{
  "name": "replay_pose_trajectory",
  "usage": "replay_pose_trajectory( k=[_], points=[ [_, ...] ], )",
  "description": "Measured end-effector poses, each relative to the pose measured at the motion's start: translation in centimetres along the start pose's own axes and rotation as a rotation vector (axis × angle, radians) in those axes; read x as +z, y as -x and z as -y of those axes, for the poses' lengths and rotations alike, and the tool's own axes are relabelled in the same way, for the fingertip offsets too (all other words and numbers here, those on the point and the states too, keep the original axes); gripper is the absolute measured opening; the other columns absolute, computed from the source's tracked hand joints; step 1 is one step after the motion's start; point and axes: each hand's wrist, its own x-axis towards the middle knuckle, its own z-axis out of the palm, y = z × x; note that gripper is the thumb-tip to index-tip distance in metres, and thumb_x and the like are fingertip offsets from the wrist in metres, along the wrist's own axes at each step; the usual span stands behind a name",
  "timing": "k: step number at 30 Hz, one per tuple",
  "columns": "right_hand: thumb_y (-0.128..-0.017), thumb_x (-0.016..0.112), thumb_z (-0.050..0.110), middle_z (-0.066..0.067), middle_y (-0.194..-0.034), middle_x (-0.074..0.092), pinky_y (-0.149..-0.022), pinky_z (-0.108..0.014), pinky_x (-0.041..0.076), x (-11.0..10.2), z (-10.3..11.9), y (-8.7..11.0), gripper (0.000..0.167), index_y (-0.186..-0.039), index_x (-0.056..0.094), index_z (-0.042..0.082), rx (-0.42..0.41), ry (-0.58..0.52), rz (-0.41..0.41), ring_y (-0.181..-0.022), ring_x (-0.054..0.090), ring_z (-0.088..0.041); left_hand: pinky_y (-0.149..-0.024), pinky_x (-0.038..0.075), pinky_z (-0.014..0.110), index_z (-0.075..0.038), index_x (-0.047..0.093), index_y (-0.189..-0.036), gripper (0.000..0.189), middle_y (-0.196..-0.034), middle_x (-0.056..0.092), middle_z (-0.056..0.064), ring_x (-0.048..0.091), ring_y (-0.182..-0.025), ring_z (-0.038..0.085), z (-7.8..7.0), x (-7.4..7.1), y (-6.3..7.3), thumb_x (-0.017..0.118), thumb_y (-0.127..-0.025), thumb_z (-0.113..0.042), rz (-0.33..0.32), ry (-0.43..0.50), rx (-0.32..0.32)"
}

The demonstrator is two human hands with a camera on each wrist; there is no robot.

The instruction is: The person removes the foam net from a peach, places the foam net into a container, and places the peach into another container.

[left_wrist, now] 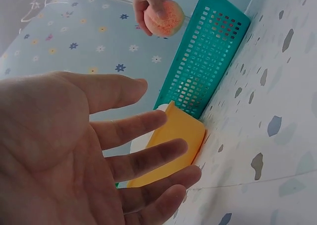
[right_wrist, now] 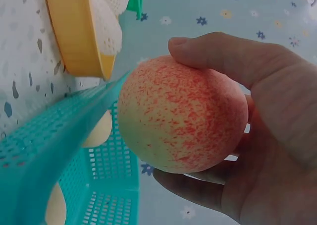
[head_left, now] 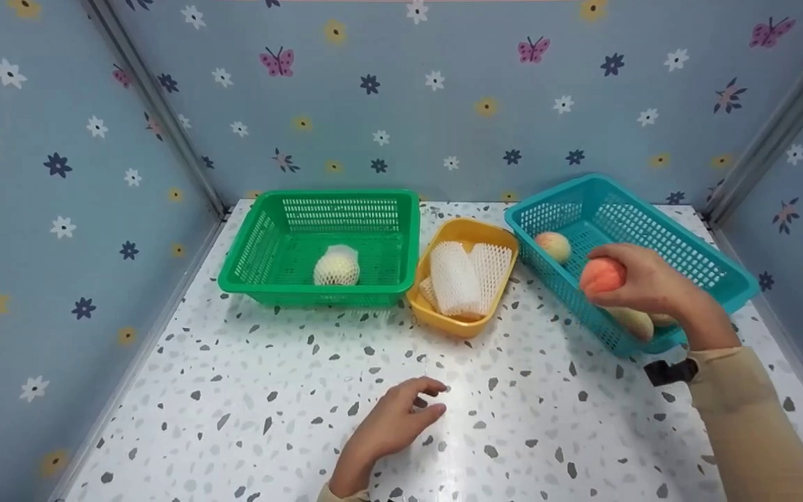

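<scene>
A red and pale-yellow peach (right_wrist: 181, 116) is gripped in my right hand (head_left: 642, 279), thumb on one side and fingers round the other. That hand is above the near part of a teal basket (head_left: 705, 268), in which more peaches (head_left: 553, 246) lie. Over the table in front of me, my left hand (head_left: 394, 422) is held with its fingers loosely spread and nothing in it, as the left wrist view (left_wrist: 143, 150) of the hand confirms. Nearest ahead of it stands a yellow tray (head_left: 461, 326) with white foam net sleeves (head_left: 456, 279).
At the left stands a green basket (head_left: 318, 287) with one round fruit in a white foam net (head_left: 337, 266) inside. The speckled white table (head_left: 269, 390) is enclosed by flower-patterned walls (head_left: 401, 90) at the back and both sides.
</scene>
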Motion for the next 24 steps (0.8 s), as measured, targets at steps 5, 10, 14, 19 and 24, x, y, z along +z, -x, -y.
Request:
replay_pose_trajectory(
  k=[5,10,14,19,24],
  points=[
    [-0.080,0.080,0.024,-0.015,-0.116,0.055,-0.071,-0.041,0.050,-0.3,-1.9,-1.1,0.062,-0.132,0.051,0.006,0.075,-0.036,0.039,-0.096,0.051,-0.032,-0.093,0.045,0.045,-0.018,0.062,-0.123,0.030,-0.123,0.060,0.006,0.057,-0.110,0.025,0.0,0.1,0.1,0.061,-0.097,-0.031,-0.004,-0.002,-0.018],
    [-0.079,0.080,0.026,-0.015,-0.118,0.052,-0.069,-0.040,0.051,-0.1,-3.7,-1.9,0.067,-0.136,0.047,0.009,0.169,-0.062,0.095,-0.097,0.050,-0.033,-0.093,0.045,0.045,-0.016,0.062,-0.124,0.031,-0.123,0.060,0.007,0.057,-0.110,0.026,0.0,0.2,0.2,0.061,-0.097,-0.030,-0.002,0.002,-0.022],
    [-0.079,0.079,0.027,-0.015,-0.119,0.051,-0.068,-0.040,0.051,0.0,-4.6,-2.4,0.069,-0.137,0.046,0.011,0.201,-0.073,0.121,-0.097,0.049,-0.033,-0.093,0.045,0.045,-0.017,0.062,-0.124,0.030,-0.123,0.060,0.007,0.057,-0.110,0.026,0.0,0.2,0.2,0.060,-0.097,-0.029,-0.001,0.006,-0.012],
    [-0.081,0.079,0.033,-0.016,-0.122,0.051,-0.069,-0.042,0.050,0.0,-5.2,-2.9,0.070,-0.138,0.046,0.010,0.178,-0.053,0.149,-0.098,0.049,-0.033,-0.092,0.046,0.044,-0.012,0.062,-0.124,0.031,-0.122,0.060,0.008,0.058,-0.108,0.025,0.0,0.3,0.2,0.060,-0.097,-0.028,0.000,0.017,0.025],
    [-0.082,0.077,0.037,-0.016,-0.124,0.051,-0.072,-0.043,0.049,0.1,-5.5,-3.2,0.068,-0.137,0.047,0.010,0.166,-0.043,0.168,-0.099,0.049,-0.033,-0.091,0.046,0.042,-0.010,0.062,-0.124,0.034,-0.121,0.061,0.008,0.058,-0.107,0.024,0.0,0.2,0.2,0.060,-0.097,-0.030,-0.004,0.011,0.040]
  ],
)
